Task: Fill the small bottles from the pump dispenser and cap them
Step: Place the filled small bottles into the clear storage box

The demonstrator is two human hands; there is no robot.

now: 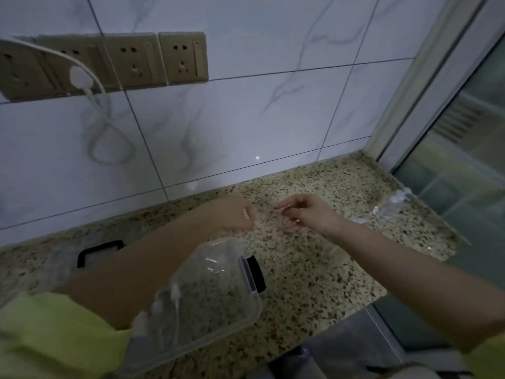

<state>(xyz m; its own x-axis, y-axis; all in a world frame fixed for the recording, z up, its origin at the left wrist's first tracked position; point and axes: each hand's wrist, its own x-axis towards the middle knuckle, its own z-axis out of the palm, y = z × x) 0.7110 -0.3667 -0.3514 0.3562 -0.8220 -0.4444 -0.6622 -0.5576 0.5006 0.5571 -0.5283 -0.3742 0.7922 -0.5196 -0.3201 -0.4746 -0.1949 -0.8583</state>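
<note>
Bottles: we can't make out a clear one. Something small and transparent seems to sit between our hands, above the speckled counter, but motion blur hides what it is. No pump dispenser in view either.

Left hand: fingers curled, tips pointing right, apparently pinching a clear edge. Right hand: thumb and forefinger brought together as in a pinch, other fingers curled loosely. We can't tell whether either actually grips anything. Both hands face each other, close, like pulling a thin plastic wrap or bag apart. Our guess: unpacking, before any filling.

Clear plastic box with a black latch sits near the counter's front edge, under the left forearm. Faint white shapes at its near end could be supplies, too blurred to name. Its placement keeps it within reach of both hands.

Crumpled clear plastic lies to the right near the glass door, well apart from the hands, likely pushed aside as waste.

Wall sockets with a white plug and cord sit up left, clear of the work.
</note>
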